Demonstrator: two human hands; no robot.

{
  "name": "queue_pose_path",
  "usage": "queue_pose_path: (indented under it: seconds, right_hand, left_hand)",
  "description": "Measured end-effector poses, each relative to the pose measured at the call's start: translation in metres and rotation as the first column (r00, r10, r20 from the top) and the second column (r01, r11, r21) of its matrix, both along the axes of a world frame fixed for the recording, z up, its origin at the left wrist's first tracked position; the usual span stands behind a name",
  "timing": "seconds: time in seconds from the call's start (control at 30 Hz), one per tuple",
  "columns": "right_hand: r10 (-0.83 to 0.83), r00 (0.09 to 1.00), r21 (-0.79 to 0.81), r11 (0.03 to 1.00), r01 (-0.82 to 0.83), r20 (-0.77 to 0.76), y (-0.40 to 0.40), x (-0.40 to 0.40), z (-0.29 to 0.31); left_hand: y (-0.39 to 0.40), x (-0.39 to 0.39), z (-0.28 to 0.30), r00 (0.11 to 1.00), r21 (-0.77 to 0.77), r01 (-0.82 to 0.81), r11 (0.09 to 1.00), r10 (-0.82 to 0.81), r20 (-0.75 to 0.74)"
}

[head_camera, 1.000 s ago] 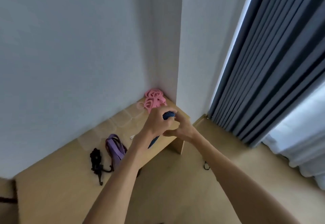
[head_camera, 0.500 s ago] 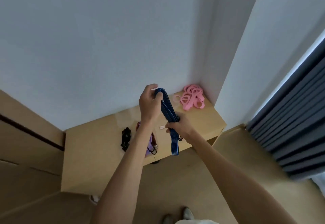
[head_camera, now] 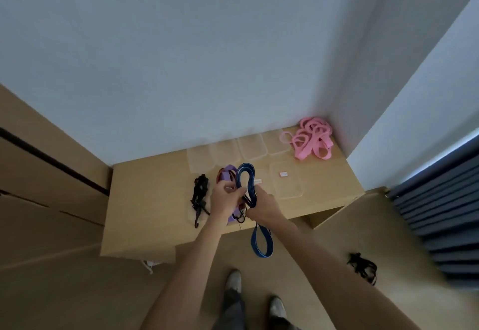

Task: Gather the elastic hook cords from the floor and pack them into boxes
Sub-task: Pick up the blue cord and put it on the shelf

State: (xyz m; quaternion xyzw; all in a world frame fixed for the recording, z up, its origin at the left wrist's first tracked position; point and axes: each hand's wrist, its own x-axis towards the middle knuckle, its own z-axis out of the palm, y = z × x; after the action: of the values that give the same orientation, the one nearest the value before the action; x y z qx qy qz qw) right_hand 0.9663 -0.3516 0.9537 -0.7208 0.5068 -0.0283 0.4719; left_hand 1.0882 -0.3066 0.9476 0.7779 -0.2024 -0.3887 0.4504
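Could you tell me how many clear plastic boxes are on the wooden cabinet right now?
5: four in a row along the wall, and one nearer the front, right of the hands. More may be hidden behind them.

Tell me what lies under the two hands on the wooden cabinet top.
Beneath the left hand and right hand, which fold a blue cord, lies a purple cord with dark hooks. The hands cover its middle.

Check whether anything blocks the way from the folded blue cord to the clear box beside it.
Nothing visible does. Both hands, left hand and right hand, grip the blue elastic cord; the clear plastic box sits open-topped just right.
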Motion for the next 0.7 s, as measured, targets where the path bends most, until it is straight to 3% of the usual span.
queue_pose_path:
  seconds: [0.23, 0.53, 0.7]
  right_hand:
    - [-0.082, 0.995, 0.056, 0.995, 0.079, 0.052, -0.019, 0.059, -0.061]
    - [-0.006, 0.994, 0.011, 1.0, 0.008, -0.112, -0.052, 0.14, -0.116]
    - [-0.077, 0.987, -0.012, 0.997, 0.076, -0.141, -0.055, 0.15, -0.129]
  left_hand:
    - [-0.03, 0.067, -0.065, 0.999, 0.107, 0.013, 0.994, -0.017, 0.037]
    - [-0.053, 0.134, -0.127, 0.982, 0.231, 0.118, 0.966, -0.149, 0.119]
    - [-0.059, 0.152, -0.148, 0.948, 0.304, 0.283, 0.909, -0.314, 0.055]
